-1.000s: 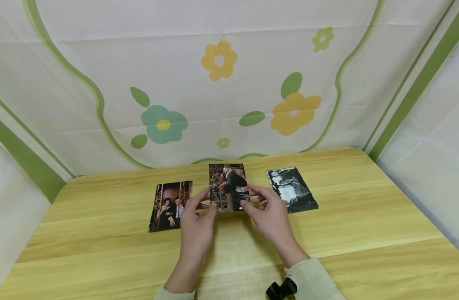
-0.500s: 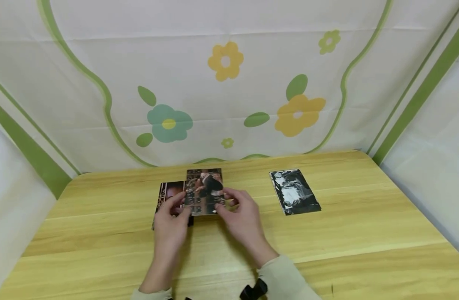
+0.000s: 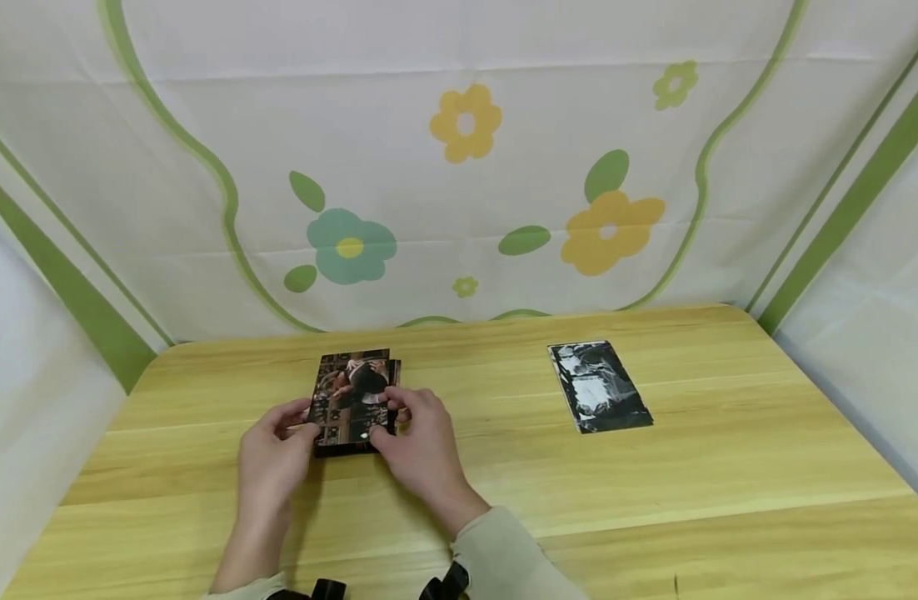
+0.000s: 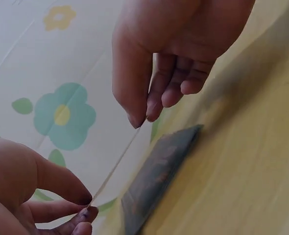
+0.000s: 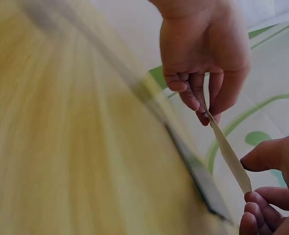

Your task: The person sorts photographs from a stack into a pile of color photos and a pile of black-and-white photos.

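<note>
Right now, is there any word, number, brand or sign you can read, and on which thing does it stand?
None can be read.
Held photo, pinched by left hand and right hand: picture only, any print too small.
Photo underneath: mostly covered.
Black-and-white photo: no legible text.

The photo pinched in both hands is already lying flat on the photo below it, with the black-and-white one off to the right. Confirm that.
Not quite. The photo pinched by the left hand and right hand is not flat yet: the left wrist view shows it edge-on, held above the lower photo on the table. The black-and-white one does lie to the right.
</note>
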A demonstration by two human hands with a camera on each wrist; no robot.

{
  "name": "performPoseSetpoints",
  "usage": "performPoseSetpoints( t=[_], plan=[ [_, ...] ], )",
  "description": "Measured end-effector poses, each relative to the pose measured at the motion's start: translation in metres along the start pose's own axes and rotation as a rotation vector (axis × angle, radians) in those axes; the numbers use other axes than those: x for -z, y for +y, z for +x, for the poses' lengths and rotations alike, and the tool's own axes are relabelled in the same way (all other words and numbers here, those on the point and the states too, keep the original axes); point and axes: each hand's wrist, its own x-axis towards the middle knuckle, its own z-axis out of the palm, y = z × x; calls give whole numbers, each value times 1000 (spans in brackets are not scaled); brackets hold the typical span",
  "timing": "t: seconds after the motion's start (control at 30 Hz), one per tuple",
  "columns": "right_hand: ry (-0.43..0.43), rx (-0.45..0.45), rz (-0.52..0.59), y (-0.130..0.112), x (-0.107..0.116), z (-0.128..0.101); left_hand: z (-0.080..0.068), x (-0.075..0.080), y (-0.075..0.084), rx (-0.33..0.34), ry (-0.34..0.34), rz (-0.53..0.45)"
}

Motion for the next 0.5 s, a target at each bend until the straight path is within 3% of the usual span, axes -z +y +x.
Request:
performPoseSetpoints(
  t=[0.17, 0.37, 0.5],
  plan=[
    [-10, -33, -110, 9, -3, -2, 4, -7, -9, -48, -4, 135],
    [-54, -25, -96, 12, 3, -4, 4, -12, -15, -23, -13, 149],
    [-112, 30, -172, 11, 27, -6, -2, -12, -7, -57, 15, 147]
  ],
)
